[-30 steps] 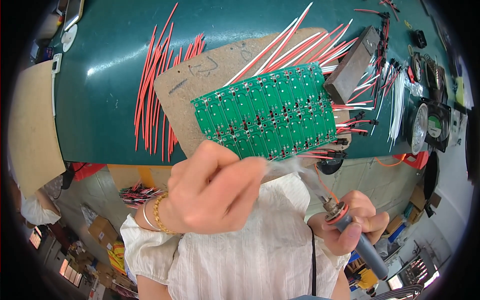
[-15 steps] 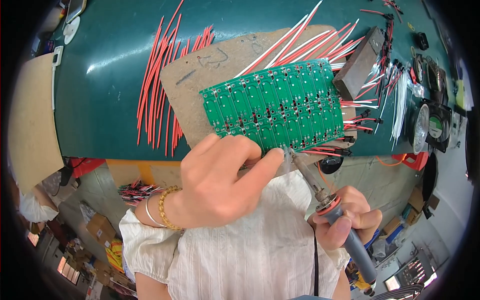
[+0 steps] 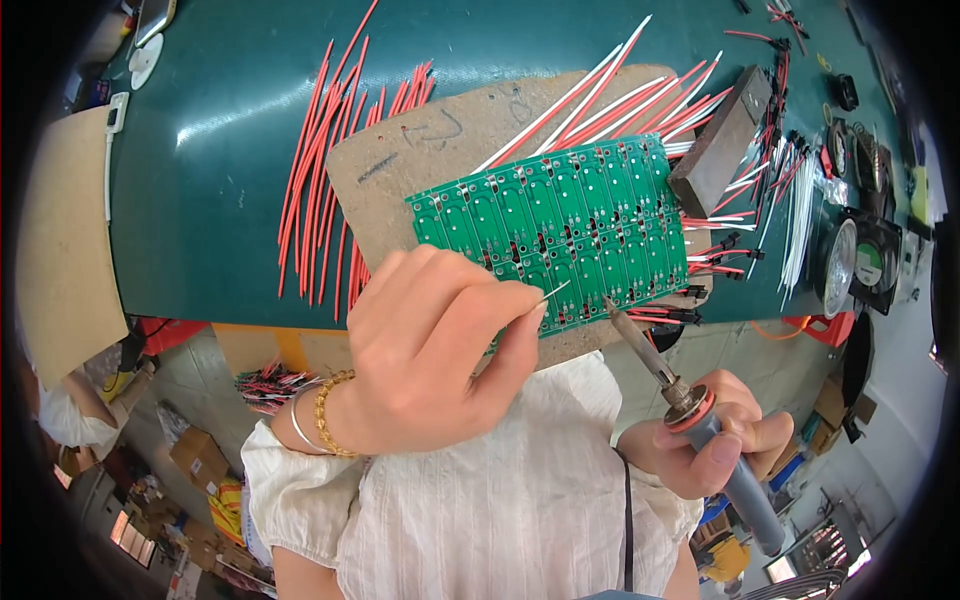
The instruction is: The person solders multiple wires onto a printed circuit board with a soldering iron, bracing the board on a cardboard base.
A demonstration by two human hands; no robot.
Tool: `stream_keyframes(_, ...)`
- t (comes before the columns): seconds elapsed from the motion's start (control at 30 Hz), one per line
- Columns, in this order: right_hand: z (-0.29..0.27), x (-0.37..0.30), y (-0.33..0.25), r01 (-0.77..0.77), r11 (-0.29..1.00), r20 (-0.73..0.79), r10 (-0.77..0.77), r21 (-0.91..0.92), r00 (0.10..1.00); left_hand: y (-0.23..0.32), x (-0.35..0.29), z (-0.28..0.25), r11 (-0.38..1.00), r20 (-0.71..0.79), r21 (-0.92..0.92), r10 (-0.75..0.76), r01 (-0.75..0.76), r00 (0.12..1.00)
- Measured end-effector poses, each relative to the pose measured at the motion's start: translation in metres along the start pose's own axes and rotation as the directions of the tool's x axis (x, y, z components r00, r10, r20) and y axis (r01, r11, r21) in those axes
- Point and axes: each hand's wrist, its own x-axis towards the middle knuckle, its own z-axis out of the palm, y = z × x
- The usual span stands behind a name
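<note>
My top (image 3: 500,510) is white, of thin crinkled fabric with fine vertical pleats, and its short sleeves end in gathered, ruffled edges at the upper arms. A thin dark cord (image 3: 627,520) runs vertically down the front of the top on my right side. My left wrist carries two bracelets side by side: a gold beaded bracelet (image 3: 325,410) and a plain thin silver bangle (image 3: 297,428). Both forearms are bare. My left hand (image 3: 435,350) and right hand (image 3: 715,440) wear no gloves and no rings.

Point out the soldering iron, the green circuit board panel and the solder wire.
soldering iron (image 3: 640,345), head view, on its metal shaft.
green circuit board panel (image 3: 560,225), head view, on its middle.
solder wire (image 3: 556,291), head view, on its free end.
</note>
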Motion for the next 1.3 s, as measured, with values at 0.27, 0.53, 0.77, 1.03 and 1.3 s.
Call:
stream_keyframes(0.27, 0.022, 0.009, 0.002, -0.132, 0.987, -0.044, 0.129, -0.092, 0.991, -0.006, 0.007, 0.006, 0.997, 0.001, 0.067, 0.026, -0.026, 1.000)
stream_keyframes(0.53, 0.012, 0.015, 0.002, -0.103, 0.994, -0.004, 0.103, -0.022, 0.995, -0.004, 0.005, 0.001, 0.998, 0.004, 0.061, 0.015, -0.015, 1.000)
stream_keyframes(0.77, 0.001, 0.007, 0.002, -0.124, 0.992, -0.003, 0.125, 0.037, 0.992, -0.002, -0.001, 0.005, 0.994, 0.103, 0.063, 0.079, -0.086, 0.992)
stream_keyframes(1.03, 0.004, 0.006, 0.005, -0.092, 0.993, -0.075, 0.098, 0.069, 0.992, 0.003, -0.002, -0.003, 0.988, 0.109, 0.134, 0.066, -0.080, 0.992)
stream_keyframes(1.3, -0.013, 0.008, 0.008, -0.041, 0.993, -0.171, 0.060, 0.113, 0.983, 0.009, -0.001, -0.020, 0.990, -0.004, 0.021, -0.141, 0.141, 0.990)
